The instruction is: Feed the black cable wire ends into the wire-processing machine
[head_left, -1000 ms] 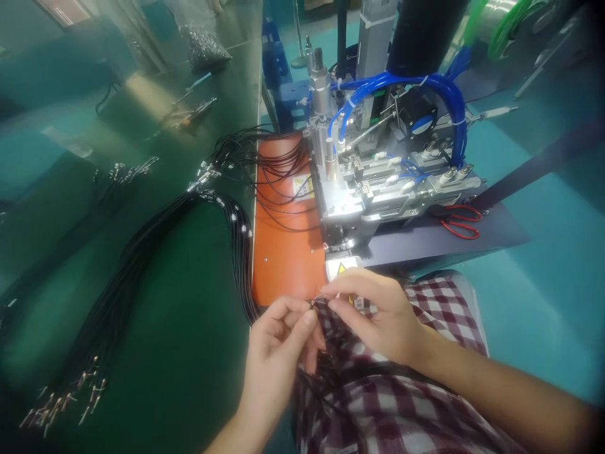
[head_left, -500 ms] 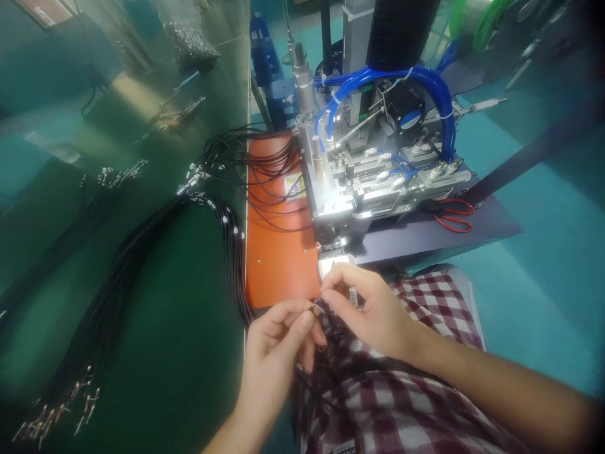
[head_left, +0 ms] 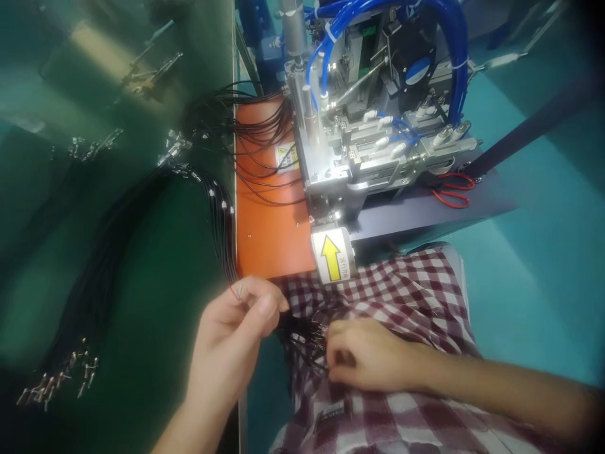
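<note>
My left hand is closed in a pinch on a thin black wire whose red-tipped stripped end sticks up by my fingers, at the near corner of the orange plate. My right hand lies low on my checked lap, fingers curled into a bunch of black wires lying there. Whether it grips one I cannot make out. Just beyond my hands is a white cylinder with a yellow arrow at the front of the metal machine.
A long bundle of black wires with metal terminals runs across the green bench on the left. More wire loops lie over the orange plate. Red-handled scissors rest on the dark base to the machine's right. Blue hoses arch over the machine.
My hands were together, both pinching one wire end in front of the machine. They have parted: the left moved left with the wire, the right dropped to the wires on my lap. The view tilted down.
</note>
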The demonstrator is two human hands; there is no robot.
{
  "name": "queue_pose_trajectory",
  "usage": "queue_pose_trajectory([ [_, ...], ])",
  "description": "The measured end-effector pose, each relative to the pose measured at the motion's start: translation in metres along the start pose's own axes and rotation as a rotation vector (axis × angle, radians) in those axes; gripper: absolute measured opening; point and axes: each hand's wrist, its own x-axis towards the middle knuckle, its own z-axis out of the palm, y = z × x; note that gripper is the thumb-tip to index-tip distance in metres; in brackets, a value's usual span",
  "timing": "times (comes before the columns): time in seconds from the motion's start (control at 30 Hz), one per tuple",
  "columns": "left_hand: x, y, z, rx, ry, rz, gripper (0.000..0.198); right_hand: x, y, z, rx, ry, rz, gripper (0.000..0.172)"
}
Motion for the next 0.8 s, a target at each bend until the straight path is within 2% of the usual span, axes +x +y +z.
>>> queue_pose_trajectory([
  [0.03,-0.001,0.0,0.0,0.05,-0.013,0.006,0.021,-0.001,-0.003,-0.002,0.001,-0.005,-0.012,0.001],
  [0.07,-0.002,0.001,0.001,0.117,-0.043,0.016,0.019,-0.002,-0.006,-0.006,0.005,0.01,-0.019,0.005],
  [0.13,-0.004,0.002,0.006,0.277,-0.146,0.056,0.014,-0.005,-0.016,-0.023,-0.001,0.136,0.019,0.01],
  [0.2,-0.005,0.001,0.013,0.421,-0.269,0.105,0.005,-0.008,-0.026,-0.044,0.057,0.262,-0.006,0.011],
  [0.27,-0.005,-0.001,0.02,0.503,-0.324,0.122,0.016,-0.008,-0.034,-0.061,0.138,0.344,-0.045,0.01],
  [0.33,-0.005,-0.004,0.024,0.543,-0.279,0.127,0.013,-0.006,-0.038,-0.07,0.193,0.394,-0.067,0.011],
  [0.43,-0.002,-0.006,0.026,0.542,-0.167,0.13,0.003,0.0,-0.038,-0.07,0.3,0.429,-0.076,0.007],
  [0.5,-0.001,-0.006,0.024,0.516,-0.111,0.101,0.007,0.004,-0.036,-0.067,0.359,0.474,-0.061,0.004],
  [0.57,0.0,-0.006,0.022,0.484,-0.071,0.057,0.011,0.006,-0.033,-0.064,0.364,0.548,-0.048,0.008],
  [0.7,0.0,-0.006,0.017,0.423,-0.058,-0.015,0.017,0.008,-0.03,-0.065,0.293,0.693,-0.121,0.016],
  [0.8,0.001,-0.007,0.015,0.35,-0.073,-0.072,0.023,0.011,-0.03,-0.065,0.253,0.738,-0.198,0.019],
])
